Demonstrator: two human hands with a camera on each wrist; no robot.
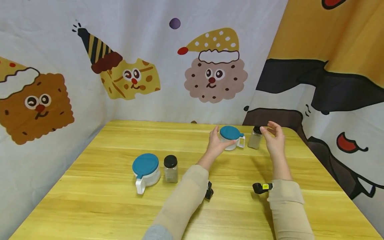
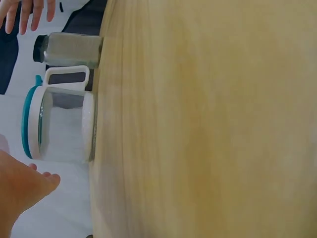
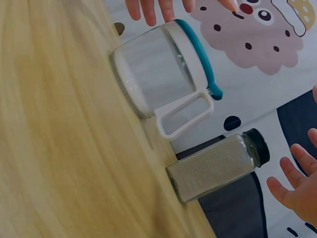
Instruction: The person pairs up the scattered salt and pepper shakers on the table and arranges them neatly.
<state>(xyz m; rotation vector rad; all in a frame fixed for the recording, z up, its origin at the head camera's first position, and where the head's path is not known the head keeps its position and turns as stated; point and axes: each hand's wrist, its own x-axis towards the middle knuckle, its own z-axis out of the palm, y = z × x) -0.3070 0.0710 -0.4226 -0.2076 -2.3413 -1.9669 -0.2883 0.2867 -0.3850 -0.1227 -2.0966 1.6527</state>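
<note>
At the far side of the table a clear jar with a blue lid and white handle (image 1: pixel 230 133) stands upright. My left hand (image 1: pixel 216 143) is just left of it, fingers spread; a gap shows between hand and jar (image 2: pixel 69 124) in the left wrist view. Right of that jar is a square glass shaker bottle with a black cap (image 1: pixel 255 141), holding greyish-beige contents. Beside the bottle's right side my right hand (image 1: pixel 276 141) is raised with loosely bent fingers. In the right wrist view these fingers stay apart from the bottle (image 3: pixel 218 166).
Nearer and to the left stand a second blue-lidded jar (image 1: pixel 146 165), its handle toward the front, and a second black-capped bottle (image 1: pixel 171 173). All rest on a wood-grain table (image 1: pixel 99 203). A cartoon-printed cloth (image 1: pixel 144 30) hangs behind the table's far edge and around its sides.
</note>
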